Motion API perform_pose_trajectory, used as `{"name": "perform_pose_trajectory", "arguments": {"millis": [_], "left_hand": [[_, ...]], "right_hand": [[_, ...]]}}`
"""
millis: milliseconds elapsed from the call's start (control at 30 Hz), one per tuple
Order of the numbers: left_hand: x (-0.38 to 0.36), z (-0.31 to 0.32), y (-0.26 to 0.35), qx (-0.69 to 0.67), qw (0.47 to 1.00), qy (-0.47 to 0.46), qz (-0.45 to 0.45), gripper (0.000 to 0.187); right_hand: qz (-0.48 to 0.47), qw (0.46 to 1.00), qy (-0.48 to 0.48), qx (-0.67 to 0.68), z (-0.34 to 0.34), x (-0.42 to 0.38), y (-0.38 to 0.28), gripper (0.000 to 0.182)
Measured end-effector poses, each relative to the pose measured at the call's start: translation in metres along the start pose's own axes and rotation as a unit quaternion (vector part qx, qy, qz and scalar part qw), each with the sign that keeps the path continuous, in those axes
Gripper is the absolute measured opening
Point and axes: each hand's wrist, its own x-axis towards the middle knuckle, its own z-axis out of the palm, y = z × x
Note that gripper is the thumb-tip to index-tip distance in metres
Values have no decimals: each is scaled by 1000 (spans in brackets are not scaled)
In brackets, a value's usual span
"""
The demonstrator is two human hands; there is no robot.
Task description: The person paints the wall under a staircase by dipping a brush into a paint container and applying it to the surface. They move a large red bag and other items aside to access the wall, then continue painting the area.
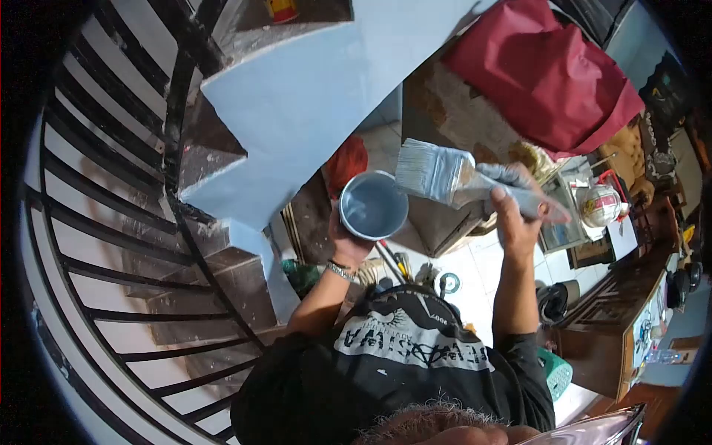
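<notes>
My left hand (347, 243) is wrapped round a round container (373, 205) from below and the side. Blue-grey paint coats its inside, and its pale rim faces up. My right hand (518, 216) grips the handle of a wide paintbrush (437, 174), whose pale bristles point left and carry blue-grey paint. The bristles hover just right of the container's rim. Paint smears the fingers of my right hand. Ahead and to the left is the light blue side wall (289, 111) of a staircase, its edge following the steps.
A black metal railing (133, 259) runs along dark steps (200, 274) on the left. A red cloth (549, 74) covers something at upper right. Beyond my right arm stand a white helmet-like object (599, 205) and a wooden cabinet (601, 348). A yellow-red can (282, 9) sits on a step.
</notes>
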Motion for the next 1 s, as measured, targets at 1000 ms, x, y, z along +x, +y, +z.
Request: {"name": "perform_pose_trajectory", "arguments": {"millis": [1000], "left_hand": [[40, 31, 22, 74, 997, -18, 7, 76]], "right_hand": [[-20, 928, -225, -298, 46, 55, 31, 27]]}}
